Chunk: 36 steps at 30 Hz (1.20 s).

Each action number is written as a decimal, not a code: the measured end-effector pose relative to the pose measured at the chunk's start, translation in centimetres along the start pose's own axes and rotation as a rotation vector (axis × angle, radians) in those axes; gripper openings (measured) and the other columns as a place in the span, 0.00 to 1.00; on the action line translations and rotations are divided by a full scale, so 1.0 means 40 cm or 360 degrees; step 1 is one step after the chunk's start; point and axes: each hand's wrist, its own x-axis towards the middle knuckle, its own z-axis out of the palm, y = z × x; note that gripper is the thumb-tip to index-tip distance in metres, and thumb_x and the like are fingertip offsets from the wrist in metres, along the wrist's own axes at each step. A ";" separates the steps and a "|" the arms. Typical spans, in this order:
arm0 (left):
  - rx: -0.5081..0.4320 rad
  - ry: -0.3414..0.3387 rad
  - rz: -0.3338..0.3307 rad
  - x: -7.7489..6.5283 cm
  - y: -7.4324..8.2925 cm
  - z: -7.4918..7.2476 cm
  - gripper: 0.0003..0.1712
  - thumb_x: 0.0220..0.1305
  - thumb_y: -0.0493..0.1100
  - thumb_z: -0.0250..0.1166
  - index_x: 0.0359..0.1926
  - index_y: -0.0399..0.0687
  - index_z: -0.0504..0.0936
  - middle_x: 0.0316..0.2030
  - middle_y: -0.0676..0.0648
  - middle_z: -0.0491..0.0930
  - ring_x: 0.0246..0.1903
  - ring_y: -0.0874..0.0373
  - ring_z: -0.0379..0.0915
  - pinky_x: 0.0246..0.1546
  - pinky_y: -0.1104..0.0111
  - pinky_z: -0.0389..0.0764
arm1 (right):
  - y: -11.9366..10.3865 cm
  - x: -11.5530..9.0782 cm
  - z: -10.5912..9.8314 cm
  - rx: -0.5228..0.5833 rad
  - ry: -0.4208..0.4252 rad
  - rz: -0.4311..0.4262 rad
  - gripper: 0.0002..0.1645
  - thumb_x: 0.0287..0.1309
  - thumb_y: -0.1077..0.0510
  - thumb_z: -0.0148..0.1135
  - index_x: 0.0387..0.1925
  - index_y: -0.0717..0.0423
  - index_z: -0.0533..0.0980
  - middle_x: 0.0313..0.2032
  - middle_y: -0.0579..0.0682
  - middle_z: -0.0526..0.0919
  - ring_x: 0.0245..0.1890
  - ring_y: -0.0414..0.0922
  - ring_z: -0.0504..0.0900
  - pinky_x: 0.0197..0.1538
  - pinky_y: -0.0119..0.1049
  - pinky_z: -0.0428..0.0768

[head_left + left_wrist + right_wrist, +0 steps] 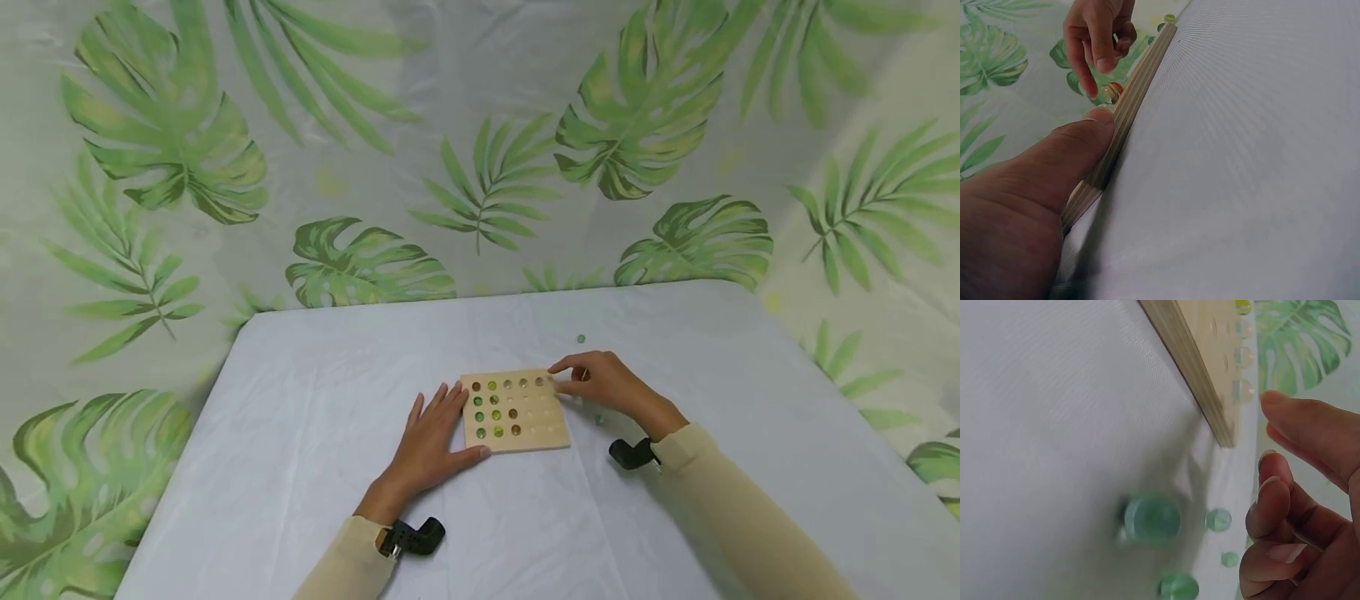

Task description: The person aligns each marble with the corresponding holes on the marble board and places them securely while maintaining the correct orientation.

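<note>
A pale wooden board point(551, 435) with rows of round hollows lies on the table. Green, yellow-green and brownish marbles fill its left columns, and clear-looking marbles point(1244, 391) line the far row. My left hand point(429, 450) rests along the board's left edge, fingers spread, thumb at the near corner. By the far right corner is my right hand point(606, 385), its index finger and thumb apart beside the last marble of that row. Its other fingers curl loosely in the right wrist view, with nothing visible between them.
Several loose green marbles point(1153, 519) lie on the white cloth right of the board, close to my right hand. One small marble point(581, 338) sits farther back. Behind the table hangs a leaf-patterned cloth point(495, 167).
</note>
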 end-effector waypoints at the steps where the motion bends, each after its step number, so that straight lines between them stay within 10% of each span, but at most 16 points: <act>1: 0.0001 0.0000 0.0007 0.003 0.000 0.001 0.55 0.55 0.70 0.63 0.74 0.44 0.56 0.74 0.47 0.53 0.74 0.51 0.41 0.72 0.52 0.35 | 0.004 -0.007 -0.005 0.0000 0.0010 0.0006 0.19 0.57 0.52 0.68 0.51 0.50 0.82 0.29 0.46 0.77 0.26 0.43 0.71 0.28 0.36 0.74; 36: -0.0024 -0.0013 -0.0005 0.000 -0.004 -0.001 0.55 0.55 0.70 0.63 0.74 0.44 0.56 0.73 0.47 0.53 0.74 0.51 0.41 0.72 0.52 0.34 | 0.081 -0.132 -0.018 0.0060 0.0021 -0.0056 0.14 0.54 0.50 0.70 0.43 0.48 0.85 0.24 0.40 0.77 0.23 0.37 0.73 0.27 0.30 0.73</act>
